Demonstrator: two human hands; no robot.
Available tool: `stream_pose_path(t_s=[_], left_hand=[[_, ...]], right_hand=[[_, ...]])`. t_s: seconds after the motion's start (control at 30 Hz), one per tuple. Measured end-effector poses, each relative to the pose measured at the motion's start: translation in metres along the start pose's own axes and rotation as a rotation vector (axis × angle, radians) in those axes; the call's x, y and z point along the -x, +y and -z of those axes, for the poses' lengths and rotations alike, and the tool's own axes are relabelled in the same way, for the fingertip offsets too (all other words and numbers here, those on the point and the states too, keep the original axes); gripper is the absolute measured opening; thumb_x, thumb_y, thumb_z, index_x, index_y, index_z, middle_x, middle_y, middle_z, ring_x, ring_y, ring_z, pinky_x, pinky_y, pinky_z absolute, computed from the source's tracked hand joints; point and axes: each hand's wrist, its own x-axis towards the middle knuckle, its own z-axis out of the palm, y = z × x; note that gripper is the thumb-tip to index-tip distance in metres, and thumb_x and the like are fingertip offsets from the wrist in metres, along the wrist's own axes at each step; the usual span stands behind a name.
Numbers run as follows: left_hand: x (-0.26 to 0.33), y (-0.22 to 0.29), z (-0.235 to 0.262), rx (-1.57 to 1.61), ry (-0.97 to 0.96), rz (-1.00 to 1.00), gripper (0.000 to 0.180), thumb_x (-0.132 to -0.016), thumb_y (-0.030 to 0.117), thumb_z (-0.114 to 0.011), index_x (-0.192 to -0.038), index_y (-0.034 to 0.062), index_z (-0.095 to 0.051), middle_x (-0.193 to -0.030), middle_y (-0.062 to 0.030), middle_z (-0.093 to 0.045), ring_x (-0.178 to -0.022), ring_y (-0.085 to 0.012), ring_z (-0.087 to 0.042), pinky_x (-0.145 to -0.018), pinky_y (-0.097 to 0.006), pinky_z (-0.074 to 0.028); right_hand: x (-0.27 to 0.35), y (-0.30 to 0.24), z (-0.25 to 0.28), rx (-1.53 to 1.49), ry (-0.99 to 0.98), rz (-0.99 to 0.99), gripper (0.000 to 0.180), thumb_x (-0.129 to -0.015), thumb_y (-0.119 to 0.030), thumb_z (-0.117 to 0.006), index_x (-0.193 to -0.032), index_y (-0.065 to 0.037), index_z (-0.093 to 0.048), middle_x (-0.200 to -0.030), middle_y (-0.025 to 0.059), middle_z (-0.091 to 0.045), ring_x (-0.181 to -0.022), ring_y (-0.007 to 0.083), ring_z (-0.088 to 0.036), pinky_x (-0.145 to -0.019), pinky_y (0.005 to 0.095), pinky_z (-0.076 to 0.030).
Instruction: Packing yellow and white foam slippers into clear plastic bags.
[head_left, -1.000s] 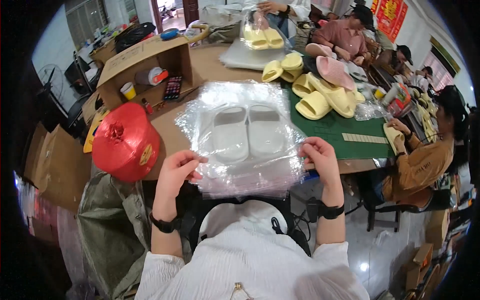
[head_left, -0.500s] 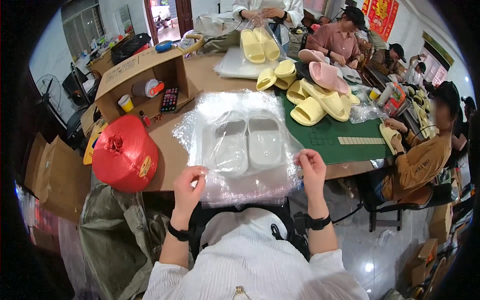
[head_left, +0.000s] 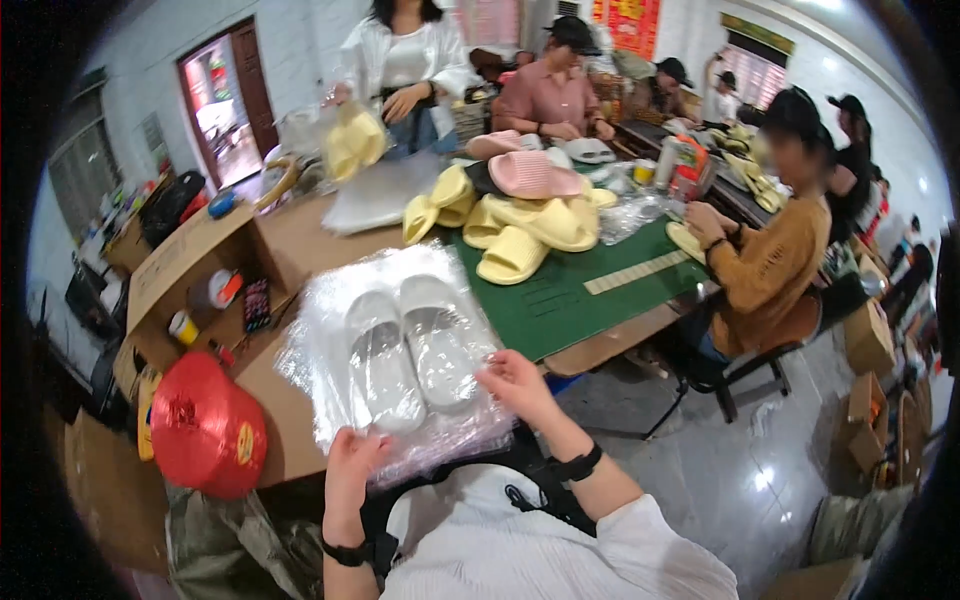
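While the left hand [head_left: 352, 462] pinches the near edge of a clear plastic bag [head_left: 395, 360], the right hand [head_left: 515, 385] grips its right side; 2 white slippers [head_left: 408, 352] lie inside, at the table's [head_left: 290, 430] near edge beside a red spool [head_left: 205, 425]

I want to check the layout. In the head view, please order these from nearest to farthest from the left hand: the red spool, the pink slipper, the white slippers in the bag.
From the left hand:
1. White slippers, just above it, inside the clear bag.
2. Red spool, to its left at the table edge.
3. Pink slipper, far across the table, on the yellow pile.
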Motion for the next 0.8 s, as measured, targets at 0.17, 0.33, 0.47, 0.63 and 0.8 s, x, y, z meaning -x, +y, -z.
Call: stream_pose_path(t_s=[0.17, 0.33, 0.47, 0.63, 0.8], left_hand=[[-0.010, 0.003, -0.018, -0.165, 0.177, -0.030, 0.023, -0.088, 0.005, -0.068, -0.107, -0.0043, -0.058, -0.091, -0.0066, -0.065, -0.088, -0.0128, -0.063, -0.075, -0.025, -0.051], [-0.005, 0.022, -0.018, -0.159, 0.194, -0.223, 0.006, -0.087, 0.003, -0.067, -0.093, 0.0024, -0.065, -0.088, 0.0005, -0.062, -0.079, -0.0079, -0.055, -0.073, -0.024, -0.045], [-0.010, 0.012, -0.018, -0.102, 0.095, -0.330, 0.019, -0.086, -0.002, -0.064, -0.078, 0.0080, -0.050, -0.086, 0.0024, -0.057, -0.083, -0.0072, -0.051, -0.079, -0.023, -0.041], [0.001, 0.008, -0.044, -0.019, 0.060, -0.269, 0.020, -0.086, -0.002, -0.062, -0.077, 0.0089, -0.047, -0.088, 0.0021, -0.056, -0.085, -0.0072, -0.051, -0.081, -0.024, -0.041], [0.000, -0.006, -0.043, 0.381, 0.039, -0.229, 0.013, -0.088, 0.004, -0.062, -0.099, 0.0060, -0.057, -0.108, -0.0032, -0.057, -0.096, -0.0109, -0.053, -0.086, -0.028, -0.044]], right_hand=[[-0.007, 0.012, 0.007, 0.010, 0.016, 0.202, 0.036, -0.085, -0.013, -0.078, -0.108, -0.002, -0.053, -0.084, -0.0027, -0.053, -0.075, 0.0041, -0.050, -0.066, 0.0196, -0.044], [-0.008, 0.002, 0.014, -0.135, 0.054, 0.290, 0.030, -0.086, -0.007, -0.075, -0.106, -0.004, -0.053, -0.087, -0.0032, -0.053, -0.077, 0.0039, -0.050, -0.068, 0.0196, -0.043], [-0.009, 0.014, 0.009, -0.206, 0.124, 0.320, 0.030, -0.087, -0.012, -0.075, -0.103, -0.004, -0.052, -0.090, -0.0018, -0.054, -0.082, 0.0059, -0.051, -0.072, 0.0227, -0.045], [-0.010, 0.033, -0.008, -0.114, 0.123, -0.002, 0.045, -0.086, -0.016, -0.078, -0.109, -0.002, -0.043, -0.104, 0.0111, -0.059, -0.095, 0.0141, -0.058, -0.080, 0.0287, -0.051], [-0.006, 0.043, -0.017, 0.004, 0.074, -0.029, 0.064, -0.079, -0.016, -0.084, -0.116, 0.001, -0.034, -0.105, 0.0186, -0.059, -0.098, 0.0190, -0.059, -0.077, 0.0325, -0.053]])
